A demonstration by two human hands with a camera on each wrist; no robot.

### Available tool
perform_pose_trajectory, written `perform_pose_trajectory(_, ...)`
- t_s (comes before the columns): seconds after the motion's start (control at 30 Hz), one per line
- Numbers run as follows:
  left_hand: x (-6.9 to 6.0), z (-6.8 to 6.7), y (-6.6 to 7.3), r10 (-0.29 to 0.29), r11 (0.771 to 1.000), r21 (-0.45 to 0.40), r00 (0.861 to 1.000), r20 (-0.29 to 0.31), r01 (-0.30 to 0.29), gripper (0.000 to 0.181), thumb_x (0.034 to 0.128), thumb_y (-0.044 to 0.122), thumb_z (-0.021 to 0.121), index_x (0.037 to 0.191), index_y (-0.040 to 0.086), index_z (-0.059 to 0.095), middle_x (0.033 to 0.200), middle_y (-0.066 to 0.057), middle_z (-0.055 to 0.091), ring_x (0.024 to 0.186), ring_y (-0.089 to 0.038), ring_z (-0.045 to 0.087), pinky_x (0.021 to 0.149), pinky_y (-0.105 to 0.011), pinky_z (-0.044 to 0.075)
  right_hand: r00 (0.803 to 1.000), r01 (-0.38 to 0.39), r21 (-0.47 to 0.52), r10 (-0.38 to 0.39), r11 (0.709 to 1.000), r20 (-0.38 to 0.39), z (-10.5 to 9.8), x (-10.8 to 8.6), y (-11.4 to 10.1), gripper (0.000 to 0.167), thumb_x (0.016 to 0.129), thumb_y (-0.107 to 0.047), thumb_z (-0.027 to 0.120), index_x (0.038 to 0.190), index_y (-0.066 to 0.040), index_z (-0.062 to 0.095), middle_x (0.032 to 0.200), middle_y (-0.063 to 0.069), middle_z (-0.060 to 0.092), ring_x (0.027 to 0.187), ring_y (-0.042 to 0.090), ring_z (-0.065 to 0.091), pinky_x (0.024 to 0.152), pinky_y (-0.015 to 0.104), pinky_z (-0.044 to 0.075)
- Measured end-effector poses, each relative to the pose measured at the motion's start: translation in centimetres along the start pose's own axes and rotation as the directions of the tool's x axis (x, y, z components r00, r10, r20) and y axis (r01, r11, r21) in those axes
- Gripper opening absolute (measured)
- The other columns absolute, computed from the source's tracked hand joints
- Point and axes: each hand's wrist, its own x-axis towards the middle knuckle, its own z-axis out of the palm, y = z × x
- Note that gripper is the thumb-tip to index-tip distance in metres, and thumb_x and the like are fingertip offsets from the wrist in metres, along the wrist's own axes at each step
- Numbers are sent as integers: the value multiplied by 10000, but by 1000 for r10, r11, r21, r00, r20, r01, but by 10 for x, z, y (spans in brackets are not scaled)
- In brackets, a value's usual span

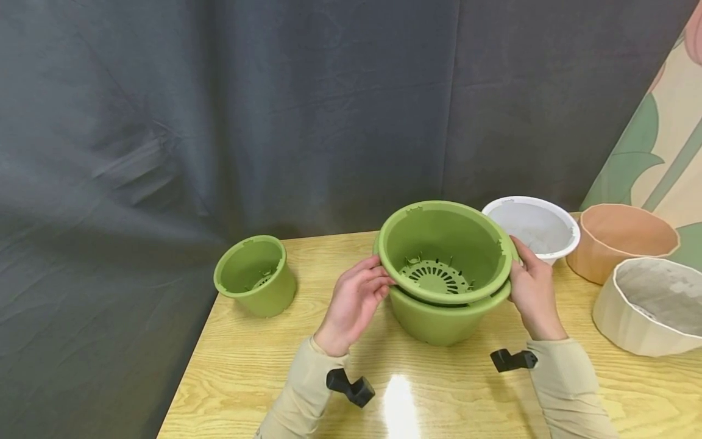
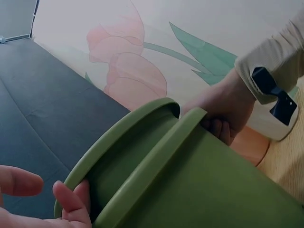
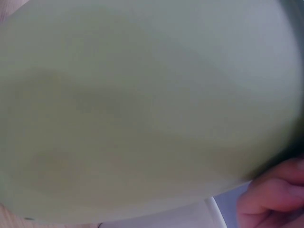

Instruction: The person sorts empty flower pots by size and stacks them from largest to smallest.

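Two large green pots are nested in the head view, the upper pot [image 1: 444,225] sitting tilted inside the lower pot [image 1: 439,323]. At the left side, the fingers of my left hand [image 1: 351,305] hook the upper rim; the left wrist view has those fingertips between the two rims and the thumb apart. My right hand [image 1: 534,296] grips the rims on the right, its fingers curled beneath in the left wrist view. A pale green pot wall [image 3: 142,118] fills most of the right wrist view, blurred.
A smaller green pot [image 1: 269,292] stands on the wooden table [image 1: 247,366] at the left. Behind and to the right are a white pot [image 1: 532,228], an orange-brown pot [image 1: 598,256] and a cream pot [image 1: 631,317]. A dark curtain [image 1: 329,122] hangs behind the table.
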Motion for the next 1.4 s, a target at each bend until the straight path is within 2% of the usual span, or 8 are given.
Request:
perform_pose_trajectory(0.1,0,-1,0,15,999,49,1000,10,-15,472,943,-3,405,1395,-127,346,916,7,604,847,-98,602,763,-167,490,1000,5,2,-5,1000,-6,0,0,-1,492,1010,-241,385,1488,-124,380,887,-221,569,559,5,584,478,239,536)
perform_pose_trajectory(0.47,5,-7,-2,50,962,268,999,15,-52,625,906,-17,508,1480,-13,259,835,42,630,747,-80,623,663,-179,518,1000,8,-2,-8,1000,5,1,0,0,508,997,-212,388,1495,-114,364,942,-143,597,565,3,590,485,240,541)
perform_pose_trajectory(0.6,8,-8,-1,47,925,377,999,15,-49,658,916,20,547,1493,-20,232,843,9,601,698,-84,637,615,-186,525,1000,12,-13,-12,1000,4,1,-1,0,506,997,-208,380,1494,-116,365,1100,97,629,573,1,593,491,245,549)
perform_pose_trajectory(0.7,11,-7,-2,52,889,456,998,-19,-37,673,913,81,607,1485,-8,265,829,-18,589,611,-90,632,550,-194,525,1000,14,-10,-14,1000,6,1,-1,0,504,1001,-211,376,1496,-116,361,1159,189,603,577,1,592,493,244,550)
perform_pose_trajectory(0.87,19,-5,-4,91,824,566,993,-80,-30,753,859,187,718,1470,2,318,755,-23,588,484,-111,595,440,-223,500,1000,8,7,-8,1000,8,1,0,0,507,1003,-214,389,1498,-110,355,975,-68,616,556,7,579,479,234,533)
perform_pose_trajectory(0.93,21,-3,-4,111,790,612,990,-92,-32,779,839,201,742,1466,-7,329,728,-27,587,454,-121,584,406,-249,498,1000,8,13,-8,1000,7,1,0,0,507,1001,-211,394,1496,-110,358,986,-73,617,560,8,585,484,236,539)
perform_pose_trajectory(1.27,23,1,3,135,564,825,985,-112,16,697,840,211,710,1430,-3,407,670,-7,579,390,-139,543,329,-239,428,1000,6,3,-6,1000,-6,3,0,0,494,1000,-203,394,1488,-126,378,1123,114,624,569,7,602,494,247,555)
perform_pose_trajectory(1.4,25,0,4,118,548,836,988,-100,19,683,832,136,679,1434,-14,395,625,-16,581,403,-169,577,354,-278,482,1000,7,4,-7,1000,-5,2,0,-1,504,990,-174,383,1490,-114,371,1122,112,627,568,7,605,494,249,554)
